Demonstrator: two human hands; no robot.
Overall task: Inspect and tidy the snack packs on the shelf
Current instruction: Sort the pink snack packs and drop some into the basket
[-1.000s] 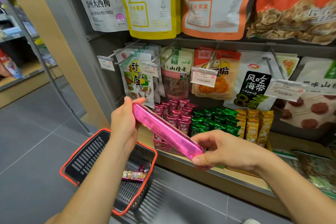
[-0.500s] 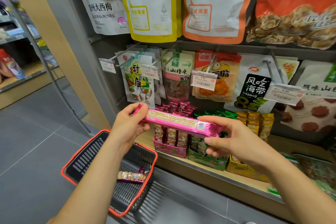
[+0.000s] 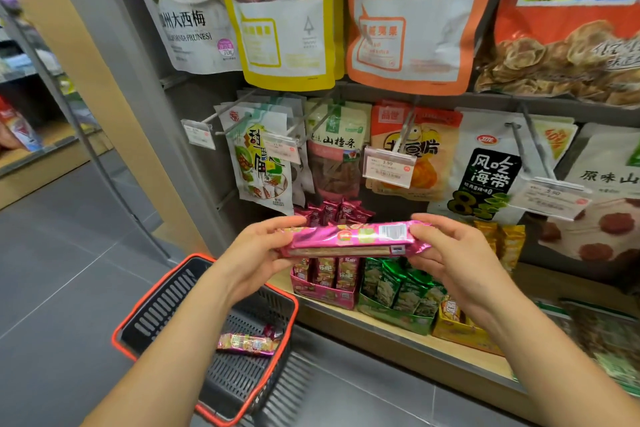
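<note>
This is a shop, a small grocery or convenience store by the look of it. Printed snack bags (image 3: 287,28) hang in rows from metal pegs (image 3: 228,111), with clear price tags (image 3: 388,167) clipped to the peg ends. Below, open display boxes (image 3: 325,295) of small snack packs (image 3: 398,288) stand side by side on a wooden shelf (image 3: 415,343). A red-rimmed shopping basket (image 3: 166,308) sits on the grey tiled floor (image 3: 52,288), and another stocked aisle (image 3: 34,156) shows far left.

Pink snack pack (image 3: 349,238): glossy foil-like film. Basket (image 3: 166,305): matt black plastic, red rim. Shelf (image 3: 450,350): wood-look top, metal edge.
</note>
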